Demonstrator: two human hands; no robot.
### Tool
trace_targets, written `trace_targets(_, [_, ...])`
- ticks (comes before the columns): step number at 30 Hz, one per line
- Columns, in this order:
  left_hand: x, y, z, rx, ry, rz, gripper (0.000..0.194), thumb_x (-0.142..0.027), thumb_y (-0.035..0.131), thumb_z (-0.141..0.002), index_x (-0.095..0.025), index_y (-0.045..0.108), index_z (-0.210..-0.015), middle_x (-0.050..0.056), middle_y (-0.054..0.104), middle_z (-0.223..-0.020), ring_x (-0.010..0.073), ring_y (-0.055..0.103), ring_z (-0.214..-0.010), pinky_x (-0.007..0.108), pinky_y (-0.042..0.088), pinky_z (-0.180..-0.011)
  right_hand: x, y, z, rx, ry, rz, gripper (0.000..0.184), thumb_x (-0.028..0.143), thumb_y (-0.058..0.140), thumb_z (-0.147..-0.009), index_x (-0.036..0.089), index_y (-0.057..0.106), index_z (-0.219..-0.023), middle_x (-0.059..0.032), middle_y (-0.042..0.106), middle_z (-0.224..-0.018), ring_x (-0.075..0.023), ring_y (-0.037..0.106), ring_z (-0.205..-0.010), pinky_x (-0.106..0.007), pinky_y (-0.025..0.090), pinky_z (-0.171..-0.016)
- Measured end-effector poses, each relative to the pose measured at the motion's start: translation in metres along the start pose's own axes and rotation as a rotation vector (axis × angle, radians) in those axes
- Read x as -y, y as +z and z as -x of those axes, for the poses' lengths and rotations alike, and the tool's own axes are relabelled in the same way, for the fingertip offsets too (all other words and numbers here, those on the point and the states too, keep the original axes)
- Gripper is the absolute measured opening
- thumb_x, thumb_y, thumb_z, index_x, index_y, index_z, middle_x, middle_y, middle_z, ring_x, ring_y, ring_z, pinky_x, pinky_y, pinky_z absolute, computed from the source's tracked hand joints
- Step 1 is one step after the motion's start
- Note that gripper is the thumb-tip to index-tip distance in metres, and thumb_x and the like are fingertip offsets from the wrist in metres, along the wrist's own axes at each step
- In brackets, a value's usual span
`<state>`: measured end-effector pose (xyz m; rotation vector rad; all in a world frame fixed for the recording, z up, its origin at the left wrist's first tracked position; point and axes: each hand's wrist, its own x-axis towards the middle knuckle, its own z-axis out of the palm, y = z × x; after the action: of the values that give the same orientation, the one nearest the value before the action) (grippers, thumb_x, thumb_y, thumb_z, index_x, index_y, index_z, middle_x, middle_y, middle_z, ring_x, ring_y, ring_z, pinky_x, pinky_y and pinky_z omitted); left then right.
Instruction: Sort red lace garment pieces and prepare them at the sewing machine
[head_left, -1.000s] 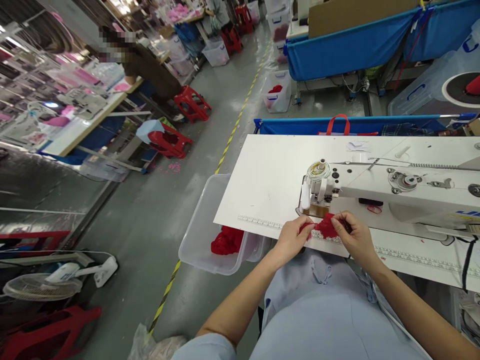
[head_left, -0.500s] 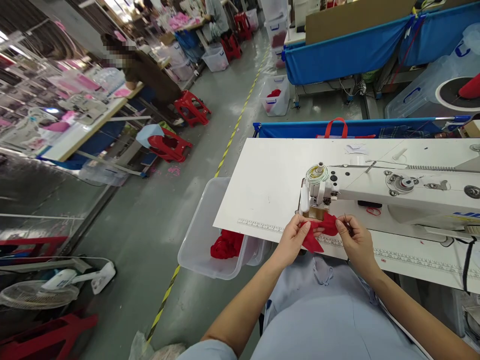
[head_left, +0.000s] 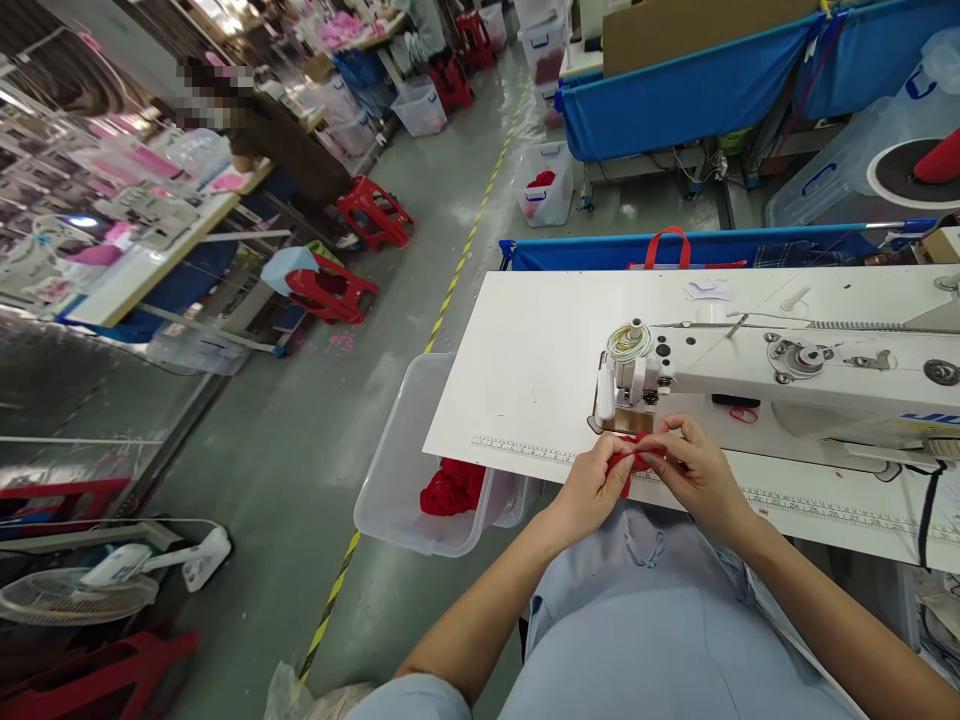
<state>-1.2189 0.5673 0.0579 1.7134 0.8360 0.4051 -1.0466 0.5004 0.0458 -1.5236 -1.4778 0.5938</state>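
Note:
A small piece of red fabric (head_left: 627, 462) is pinched between my two hands at the front edge of the sewing table (head_left: 517, 370). My left hand (head_left: 592, 487) grips it with thumb and fingers from the left. Close against it, my right hand (head_left: 694, 475) holds the fabric's right side, fingers bent together. Most of the cloth is hidden by my fingers. Just beyond the hands stands the needle end of a white sewing machine (head_left: 720, 365). A ruler strip (head_left: 525, 450) runs along the table's near edge.
Below the table's left end sits a clear plastic bin (head_left: 390, 490) with red fabric (head_left: 452, 487) inside. A blue cloth trough (head_left: 585, 254) borders the table's far side. A floor fan (head_left: 71, 590) is at lower left. A person (head_left: 289, 140) stands at another table, near red stools (head_left: 375, 212).
My right hand has moved left, close to my left hand. The red fabric, spread between them before, is now bunched and mostly covered. The view has shifted slightly.

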Motion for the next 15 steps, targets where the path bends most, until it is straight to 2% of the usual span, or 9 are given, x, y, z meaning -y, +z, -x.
trace_targets(3, [0.001,-0.001,0.000,0.018,-0.012,0.006,0.025,-0.042,0.038,-0.099,-0.021,0.052,-0.097,-0.001,0.057,-0.074,0.0142,0.054,-0.067,0.028,0.043,-0.066,0.003,0.000,-0.002,-0.065,0.090,-0.064,0.027,0.040,0.053,-0.095,0.022,0.064,-0.078,-0.0061,0.057,-0.083,-0.0189,0.057,-0.077,-0.030,0.047,-0.060])
trace_targets(4, [0.002,0.000,-0.001,0.022,-0.018,0.014,0.025,-0.042,0.038,-0.098,-0.021,0.052,-0.097,-0.001,0.057,-0.074,0.0140,0.055,-0.066,0.028,0.043,-0.066,0.005,0.000,-0.001,-0.075,0.135,-0.120,0.030,0.044,0.054,-0.095,0.022,0.061,-0.075,-0.0053,0.057,-0.081,-0.0186,0.056,-0.075,-0.030,0.046,-0.060])
trace_targets(6, [0.002,0.001,-0.001,0.033,-0.018,0.017,0.024,-0.042,0.039,-0.098,-0.021,0.052,-0.096,0.000,0.058,-0.078,0.0133,0.055,-0.066,0.028,0.043,-0.065,0.011,0.003,-0.001,-0.057,0.267,-0.313,0.035,0.052,0.055,-0.092,0.022,0.055,-0.074,-0.0020,0.056,-0.075,-0.0147,0.049,-0.062,-0.028,0.042,-0.055])
trace_targets(9, [0.005,0.003,-0.002,0.049,0.021,-0.036,0.021,-0.037,0.039,-0.099,-0.021,0.051,-0.092,0.001,0.059,-0.085,0.0133,0.055,-0.070,0.028,0.044,-0.068,0.020,0.008,-0.002,-0.011,0.555,-0.703,0.037,0.057,0.061,-0.087,0.023,0.051,-0.077,0.0041,0.048,-0.063,-0.0104,0.035,-0.049,-0.024,0.033,-0.044])
trace_targets(11, [0.009,0.004,-0.001,0.059,0.046,-0.090,0.020,-0.035,0.039,-0.098,-0.021,0.050,-0.089,0.001,0.059,-0.085,0.0138,0.054,-0.071,0.029,0.044,-0.070,0.022,0.006,-0.002,-0.069,0.678,-0.904,0.040,0.056,0.072,-0.078,0.023,0.050,-0.074,0.0060,0.044,-0.060,-0.0096,0.035,-0.049,-0.023,0.034,-0.043])
trace_targets(13, [0.016,0.003,0.001,0.062,0.044,-0.135,0.019,-0.032,0.037,-0.098,-0.022,0.049,-0.089,0.002,0.058,-0.085,0.0145,0.053,-0.072,0.030,0.044,-0.071,0.019,-0.003,-0.001,-0.208,0.682,-1.000,0.044,0.052,0.081,-0.069,0.023,0.047,-0.069,0.0064,0.042,-0.061,-0.0095,0.039,-0.052,-0.022,0.038,-0.046])
trace_targets(14, [0.019,0.001,0.002,0.057,0.026,-0.142,0.019,-0.032,0.037,-0.098,-0.022,0.049,-0.089,0.002,0.058,-0.085,0.0149,0.053,-0.073,0.031,0.044,-0.072,0.016,-0.009,0.001,-0.260,0.657,-1.002,0.044,0.050,0.082,-0.068,0.024,0.048,-0.069,0.0064,0.041,-0.062,-0.0097,0.040,-0.052,-0.022,0.039,-0.048])
trace_targets(15, [0.022,-0.001,0.004,0.049,0.000,-0.131,0.019,-0.032,0.036,-0.098,-0.022,0.049,-0.089,0.002,0.058,-0.084,0.0153,0.054,-0.073,0.031,0.044,-0.073,0.012,-0.016,0.004,-0.256,0.626,-0.973,0.041,0.050,0.081,-0.071,0.024,0.049,-0.069,0.0061,0.042,-0.061,-0.0098,0.040,-0.052,-0.023,0.039,-0.047])
